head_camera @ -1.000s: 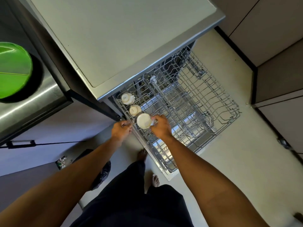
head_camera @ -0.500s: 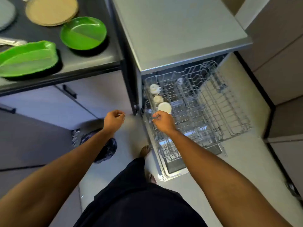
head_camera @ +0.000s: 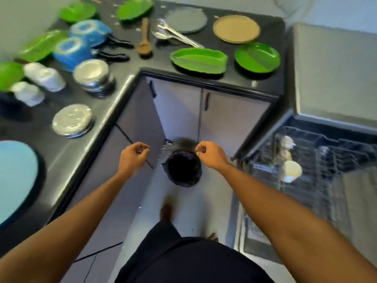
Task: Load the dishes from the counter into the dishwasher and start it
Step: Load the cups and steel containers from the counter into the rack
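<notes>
A: Where are the dishes?

B: Most sit on the dark L-shaped tabletop (head_camera: pixel 122 92). Along the back: a grey plate (head_camera: pixel 185 20), a tan plate (head_camera: pixel 236 28), a bunch of metal spoons (head_camera: pixel 173 34) and a wooden spoon (head_camera: pixel 144 38). Near the front edge lie a green leaf-shaped tray (head_camera: pixel 199 61) and a round green divided plate (head_camera: pixel 257 57), just beside each other.

A: And the left side?

B: Two blue pans (head_camera: pixel 81 41) upside down with black handles, two stacks of steel bowls (head_camera: pixel 92 76), white cups (head_camera: pixel 43 76) on their sides, more green plates at the back, and a pale blue plate (head_camera: pixel 14 178) at the picture's edge. All of it is blurred.

A: Anything in the dishwasher?

B: The dishwasher (head_camera: pixel 326 170) stands open on the right with its wire rack (head_camera: pixel 336 160) pulled out. Three white cups (head_camera: pixel 290 170) stand in a row along the rack's left side; the nearest shows its open mouth, tilted.

A: The hands?

B: Both hang in the air over the floor, apart from every dish. The left hand (head_camera: pixel 131 158) has a loosely curled grip with nothing in it. The right hand (head_camera: pixel 210 155) is also curled narrow, fingers tucked in, empty. Between them, on the floor, a dark bin (head_camera: pixel 183 170) with a black liner
</notes>
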{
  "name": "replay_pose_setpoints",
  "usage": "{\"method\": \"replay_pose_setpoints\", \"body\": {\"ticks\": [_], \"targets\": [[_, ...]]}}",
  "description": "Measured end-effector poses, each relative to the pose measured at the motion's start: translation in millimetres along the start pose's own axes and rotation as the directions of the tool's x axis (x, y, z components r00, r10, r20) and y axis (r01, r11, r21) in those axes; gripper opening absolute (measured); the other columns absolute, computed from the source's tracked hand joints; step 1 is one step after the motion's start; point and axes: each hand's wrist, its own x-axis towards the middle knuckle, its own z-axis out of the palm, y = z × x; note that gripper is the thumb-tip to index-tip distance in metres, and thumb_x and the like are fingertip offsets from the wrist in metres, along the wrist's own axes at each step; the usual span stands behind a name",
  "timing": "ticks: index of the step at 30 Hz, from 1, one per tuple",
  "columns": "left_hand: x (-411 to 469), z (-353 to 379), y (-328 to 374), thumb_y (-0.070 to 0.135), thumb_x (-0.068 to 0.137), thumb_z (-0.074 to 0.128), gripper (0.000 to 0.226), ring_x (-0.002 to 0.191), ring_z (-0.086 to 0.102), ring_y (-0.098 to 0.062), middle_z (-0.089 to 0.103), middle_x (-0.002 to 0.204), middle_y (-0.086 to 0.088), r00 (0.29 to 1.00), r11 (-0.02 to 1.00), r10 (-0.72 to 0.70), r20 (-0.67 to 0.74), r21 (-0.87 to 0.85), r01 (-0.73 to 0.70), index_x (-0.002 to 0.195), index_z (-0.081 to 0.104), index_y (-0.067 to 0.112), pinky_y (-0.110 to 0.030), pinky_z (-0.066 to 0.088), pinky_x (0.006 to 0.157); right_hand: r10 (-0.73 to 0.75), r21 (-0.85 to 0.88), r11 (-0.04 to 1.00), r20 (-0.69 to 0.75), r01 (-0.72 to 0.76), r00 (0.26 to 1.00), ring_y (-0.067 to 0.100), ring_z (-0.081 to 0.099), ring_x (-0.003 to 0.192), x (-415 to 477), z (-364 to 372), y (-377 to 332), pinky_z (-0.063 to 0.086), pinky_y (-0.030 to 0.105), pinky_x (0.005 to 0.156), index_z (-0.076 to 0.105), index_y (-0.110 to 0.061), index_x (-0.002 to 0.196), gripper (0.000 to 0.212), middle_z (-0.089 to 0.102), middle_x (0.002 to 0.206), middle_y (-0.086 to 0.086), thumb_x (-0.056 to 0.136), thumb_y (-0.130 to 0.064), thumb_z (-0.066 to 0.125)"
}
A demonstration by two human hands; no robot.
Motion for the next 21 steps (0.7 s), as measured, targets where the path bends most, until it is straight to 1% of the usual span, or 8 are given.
{"method": "replay_pose_setpoints", "body": {"ticks": [3, 5, 7, 10, 13, 16, 19, 21], "targets": [[8, -64, -31, 0.009, 0.087, 0.066, 0.013, 0.07, 0.063, -0.016, 0.069, 0.077, -0.003, 0.988, 1.0, 0.014, -0.151, -0.013, -0.016, 0.088, 0.071, 0.021, -0.033, 0.052, 0.073, -0.193, -0.03, 0.98, 0.046, 0.195, 0.98, 0.016, 0.064, 0.08, 30, 25, -78, 0.054, 0.032, 0.078, 0.073, -0.029, 0.089, 0.01, 0.065, 0.077, -0.011, 0.084, -0.022, 0.068], [14, -104, -50, 0.008, 0.086, 0.066, 0.013, 0.071, 0.063, -0.012, 0.07, 0.079, -0.001, 0.975, 1.0, 0.017, -0.224, -0.02, -0.022, 0.089, 0.072, 0.02, -0.025, 0.05, 0.072, -0.308, -0.023, 0.951, 0.054, 0.31, 0.95, 0.013, 0.063, 0.076, 49, 44, -132, 0.054, 0.031, 0.077, 0.074, -0.026, 0.087, 0.004, 0.066, 0.074, -0.01, 0.085, -0.028, 0.071], [19, -140, -65, 0.015, 0.085, 0.066, 0.009, 0.071, 0.061, -0.006, 0.069, 0.079, 0.003, 0.959, 0.999, 0.047, -0.279, -0.011, -0.052, 0.089, 0.073, 0.018, -0.016, 0.046, 0.068, -0.377, -0.002, 0.926, 0.032, 0.377, 0.926, 0.009, 0.064, 0.075, 65, 63, -182, 0.052, 0.025, 0.072, 0.074, -0.025, 0.085, 0.012, 0.069, 0.074, -0.009, 0.084, -0.037, 0.074], [27, -200, -101, 0.025, 0.081, 0.064, 0.014, 0.074, 0.059, -0.009, 0.067, 0.083, 0.005, 0.929, 0.998, 0.068, -0.364, 0.027, -0.062, 0.089, 0.072, 0.018, -0.023, 0.046, 0.073, -0.481, 0.012, 0.877, 0.016, 0.481, 0.877, 0.006, 0.065, 0.075, 88, 102, -267, 0.051, 0.024, 0.072, 0.075, -0.025, 0.086, 0.013, 0.073, 0.078, -0.008, 0.085, -0.038, 0.075], [37, -245, -130, 0.031, 0.082, 0.067, 0.019, 0.08, 0.056, -0.009, 0.062, 0.087, 0.008, 0.915, 0.996, 0.033, -0.403, 0.086, 0.002, 0.095, 0.072, 0.018, -0.027, 0.046, 0.076, -0.541, 0.021, 0.841, 0.031, 0.541, 0.84, 0.01, 0.068, 0.08, 108, 131, -339, 0.053, 0.028, 0.078, 0.076, -0.024, 0.09, 0.012, 0.075, 0.085, -0.006, 0.086, -0.035, 0.072], [45, -282, -155, 0.038, 0.084, 0.07, 0.029, 0.094, 0.054, -0.012, 0.061, 0.103, 0.004, 0.928, 0.981, -0.023, -0.372, 0.171, 0.093, 0.108, 0.069, 0.023, -0.026, 0.04, 0.081, -0.604, -0.019, 0.794, 0.083, 0.608, 0.792, 0.013, 0.065, 0.082, 121, 159, -399, 0.051, 0.031, 0.079, 0.075, -0.021, 0.092, 0.016, 0.074, 0.087, -0.003, 0.088, -0.035, 0.07], [50, -311, -176, 0.047, 0.082, 0.071, 0.04, 0.108, 0.051, -0.018, 0.059, 0.114, 0.0, 0.921, 0.953, -0.078, -0.381, 0.242, 0.181, 0.116, 0.065, 0.026, -0.026, 0.036, 0.083, -0.684, -0.008, 0.724, 0.122, 0.69, 0.72, 0.011, 0.064, 0.079, 128, 187, -448, 0.053, 0.034, 0.077, 0.072, -0.023, 0.09, 0.012, 0.071, 0.083, -0.007, 0.089, -0.034, 0.069], [52, -328, -189, 0.051, 0.082, 0.07, 0.048, 0.114, 0.049, -0.021, 0.056, 0.121, -0.002, 0.907, 0.935, -0.143, -0.396, 0.248, 0.255, 0.121, 0.063, 0.024, -0.028, 0.038, 0.084, -0.707, -0.001, 0.694, 0.185, 0.72, 0.682, 0.01, 0.063, 0.08, 132, 207, -476, 0.053, 0.033, 0.079, 0.071, -0.025, 0.096, 0.011, 0.069, 0.084, -0.01, 0.088, -0.033, 0.07]]}}
